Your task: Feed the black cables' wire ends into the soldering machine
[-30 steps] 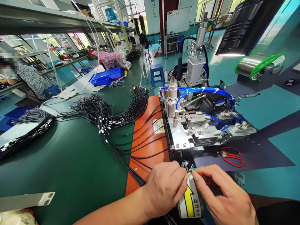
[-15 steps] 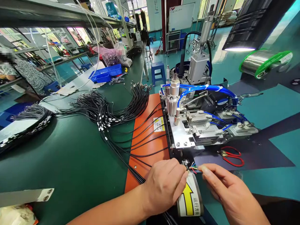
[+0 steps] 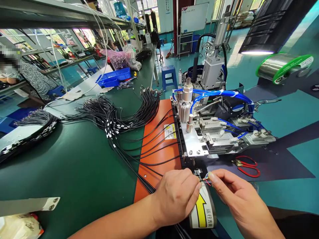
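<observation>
My left hand (image 3: 175, 196) is closed round the end of a black cable, just above the yellow arrow label (image 3: 201, 209). Thin coloured wires (image 3: 205, 179) stick out of that end toward the right. My right hand (image 3: 233, 191) pinches these wires between thumb and forefinger. Both hands are at the front corner of the metal machine (image 3: 196, 146). Several black cables (image 3: 159, 162) run from the machine's edge over the orange plate (image 3: 154, 146) and join a large bundle (image 3: 112, 126) on the green table (image 3: 82, 176).
Red-handled cutters (image 3: 246, 166) lie right of the machine. A solder spool (image 3: 281, 68) and a black lamp (image 3: 266, 30) are at the upper right. Blue trays (image 3: 114, 78) stand at the back of the table. A person (image 3: 35, 78) is at the far left.
My right hand has moved slightly left, closer to my left hand, and its fingertips now cover more of the coloured wires. The whole view has shifted a little.
</observation>
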The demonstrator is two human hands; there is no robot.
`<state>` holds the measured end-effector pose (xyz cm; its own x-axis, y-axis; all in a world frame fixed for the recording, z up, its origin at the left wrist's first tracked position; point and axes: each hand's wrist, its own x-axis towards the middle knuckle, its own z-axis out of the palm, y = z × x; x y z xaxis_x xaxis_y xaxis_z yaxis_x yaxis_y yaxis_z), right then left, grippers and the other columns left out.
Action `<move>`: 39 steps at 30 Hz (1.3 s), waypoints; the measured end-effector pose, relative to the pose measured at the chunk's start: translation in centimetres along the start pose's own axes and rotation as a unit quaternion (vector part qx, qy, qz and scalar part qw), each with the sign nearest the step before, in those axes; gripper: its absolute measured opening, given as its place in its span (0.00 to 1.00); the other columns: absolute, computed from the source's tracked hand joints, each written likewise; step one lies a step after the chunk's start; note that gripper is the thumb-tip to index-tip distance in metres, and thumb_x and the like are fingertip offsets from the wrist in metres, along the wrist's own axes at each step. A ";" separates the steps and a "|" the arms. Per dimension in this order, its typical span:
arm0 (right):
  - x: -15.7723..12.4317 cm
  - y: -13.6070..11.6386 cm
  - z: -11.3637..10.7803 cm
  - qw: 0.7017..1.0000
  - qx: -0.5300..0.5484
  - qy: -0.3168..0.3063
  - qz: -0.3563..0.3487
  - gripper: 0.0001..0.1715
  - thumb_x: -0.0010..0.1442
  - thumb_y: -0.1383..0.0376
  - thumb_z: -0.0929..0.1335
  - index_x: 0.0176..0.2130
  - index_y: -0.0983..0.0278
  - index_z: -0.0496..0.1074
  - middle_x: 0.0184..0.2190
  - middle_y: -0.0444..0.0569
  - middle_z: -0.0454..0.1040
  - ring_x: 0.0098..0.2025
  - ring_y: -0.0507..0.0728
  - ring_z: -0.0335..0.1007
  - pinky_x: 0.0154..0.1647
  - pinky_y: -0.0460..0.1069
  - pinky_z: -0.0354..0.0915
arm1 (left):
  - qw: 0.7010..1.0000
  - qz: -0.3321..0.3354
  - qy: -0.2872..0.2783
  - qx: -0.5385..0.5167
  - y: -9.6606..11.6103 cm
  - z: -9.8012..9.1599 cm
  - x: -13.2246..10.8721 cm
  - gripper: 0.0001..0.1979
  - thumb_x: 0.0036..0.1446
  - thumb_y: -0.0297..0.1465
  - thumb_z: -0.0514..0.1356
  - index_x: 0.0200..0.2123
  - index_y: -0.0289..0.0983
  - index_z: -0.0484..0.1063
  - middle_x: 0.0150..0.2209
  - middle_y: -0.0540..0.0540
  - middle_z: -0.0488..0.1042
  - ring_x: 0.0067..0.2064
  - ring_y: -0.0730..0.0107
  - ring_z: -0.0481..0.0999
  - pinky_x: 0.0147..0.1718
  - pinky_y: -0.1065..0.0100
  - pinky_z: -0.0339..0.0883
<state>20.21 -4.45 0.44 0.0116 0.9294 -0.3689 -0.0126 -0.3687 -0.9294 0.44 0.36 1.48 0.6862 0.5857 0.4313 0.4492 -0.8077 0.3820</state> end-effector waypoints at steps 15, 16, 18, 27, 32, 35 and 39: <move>0.2 -0.2 -0.1 0.995 -0.087 0.016 -0.033 0.22 0.65 0.45 0.68 0.44 0.58 0.77 0.34 0.44 0.76 0.37 0.53 0.69 0.37 0.42 0.68 | 1.000 -0.008 -0.007 0.001 0.1 0.0 0.0 0.12 0.68 0.27 0.53 0.33 0.33 0.72 0.27 0.47 0.67 0.27 0.68 0.64 0.25 0.65 0.56; 0.2 -0.1 -0.1 0.995 -0.086 0.019 -0.036 0.22 0.65 0.45 0.68 0.44 0.58 0.77 0.34 0.44 0.76 0.37 0.54 0.69 0.37 0.42 0.67 | 1.000 -0.011 -0.005 0.000 0.1 0.0 0.0 0.12 0.68 0.27 0.53 0.33 0.32 0.72 0.27 0.47 0.67 0.27 0.68 0.64 0.25 0.65 0.57; 0.3 0.3 0.0 0.996 -0.077 0.029 -0.038 0.21 0.64 0.46 0.68 0.44 0.58 0.77 0.35 0.44 0.76 0.39 0.54 0.69 0.38 0.42 0.67 | 1.000 -0.019 -0.006 -0.002 0.2 0.0 0.0 0.12 0.68 0.27 0.52 0.33 0.33 0.72 0.27 0.47 0.68 0.27 0.68 0.65 0.25 0.65 0.57; 1.1 2.1 1.8 0.992 0.044 0.114 0.008 0.25 0.59 0.45 0.72 0.46 0.59 0.75 0.31 0.43 0.75 0.32 0.53 0.68 0.30 0.44 0.67 | 0.993 -0.103 -0.033 -0.045 -0.1 -0.8 -0.1 0.11 0.69 0.29 0.53 0.46 0.35 0.74 0.35 0.44 0.72 0.33 0.66 0.72 0.32 0.66 0.69; 1.9 2.5 2.0 0.991 0.046 0.125 0.021 0.29 0.58 0.43 0.72 0.47 0.61 0.74 0.28 0.44 0.75 0.28 0.54 0.66 0.27 0.46 0.66 | 0.991 -0.109 -0.026 -0.071 -0.9 -1.3 -0.5 0.15 0.65 0.21 0.53 0.50 0.38 0.75 0.38 0.44 0.73 0.38 0.65 0.72 0.36 0.66 0.70; 2.2 2.7 2.0 0.991 0.031 0.129 0.022 0.29 0.58 0.43 0.72 0.46 0.62 0.75 0.28 0.45 0.75 0.28 0.55 0.66 0.25 0.47 0.65 | 0.993 -0.102 -0.024 -0.056 -1.1 -0.9 -0.9 0.18 0.62 0.20 0.54 0.51 0.38 0.75 0.38 0.44 0.72 0.39 0.64 0.71 0.37 0.64 0.69; 2.4 2.6 2.2 0.992 0.028 0.124 0.022 0.29 0.58 0.43 0.71 0.45 0.63 0.75 0.28 0.45 0.75 0.27 0.54 0.66 0.24 0.46 0.64 | 0.993 -0.106 -0.029 -0.046 -1.1 -0.5 -1.0 0.17 0.62 0.20 0.53 0.50 0.37 0.74 0.38 0.43 0.71 0.38 0.63 0.70 0.36 0.63 0.68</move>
<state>17.96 -3.14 -2.88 0.2562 0.8773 -0.4058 -0.0738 -0.4009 -0.9132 -1.09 0.70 1.05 0.6143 0.7352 0.2866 0.5352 -0.6551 0.5333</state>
